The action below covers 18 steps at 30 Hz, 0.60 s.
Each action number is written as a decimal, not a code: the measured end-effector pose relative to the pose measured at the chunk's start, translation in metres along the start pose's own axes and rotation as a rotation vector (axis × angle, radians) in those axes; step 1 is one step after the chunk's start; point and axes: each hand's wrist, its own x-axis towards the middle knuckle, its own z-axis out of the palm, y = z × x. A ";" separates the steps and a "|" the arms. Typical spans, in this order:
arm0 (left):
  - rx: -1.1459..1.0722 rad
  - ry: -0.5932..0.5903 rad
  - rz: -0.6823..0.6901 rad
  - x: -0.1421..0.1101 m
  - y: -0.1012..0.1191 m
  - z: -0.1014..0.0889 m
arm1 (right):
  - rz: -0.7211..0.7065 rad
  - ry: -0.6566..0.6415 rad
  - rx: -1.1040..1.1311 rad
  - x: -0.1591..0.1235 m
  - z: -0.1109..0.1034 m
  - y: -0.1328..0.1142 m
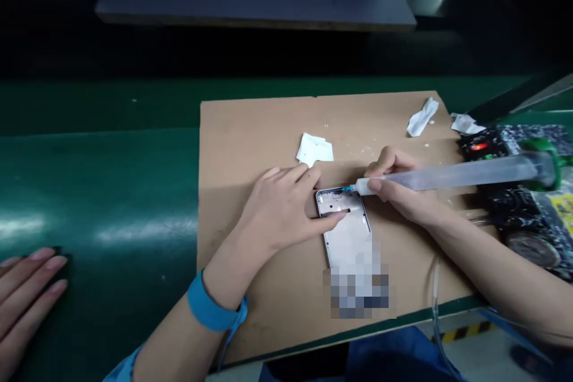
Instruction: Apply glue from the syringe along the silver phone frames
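A silver phone frame (347, 230) lies on a brown cardboard sheet (250, 149). My left hand (286, 209) rests flat on the cardboard, fingers spread, thumb pressing on the frame's upper part. My right hand (403, 191) is closed round a long clear syringe (452, 174). The syringe lies almost level, and its blue tip touches the frame's top edge. A blue band (210, 307) circles my left wrist.
Crumpled white scraps (314, 149) (422, 117) lie on the cardboard's far part. A dark patterned device with a red light (514, 191) stands at the right. The green belt (89, 191) runs to the left, where another person's hand (24, 292) rests.
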 end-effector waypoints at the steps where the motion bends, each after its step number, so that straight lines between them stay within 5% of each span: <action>1: 0.005 -0.004 0.002 0.000 0.000 0.000 | -0.009 0.003 -0.007 0.000 0.000 -0.001; 18: 0.036 -0.038 -0.008 0.001 0.000 -0.003 | -0.082 -0.011 -0.018 0.003 0.000 -0.005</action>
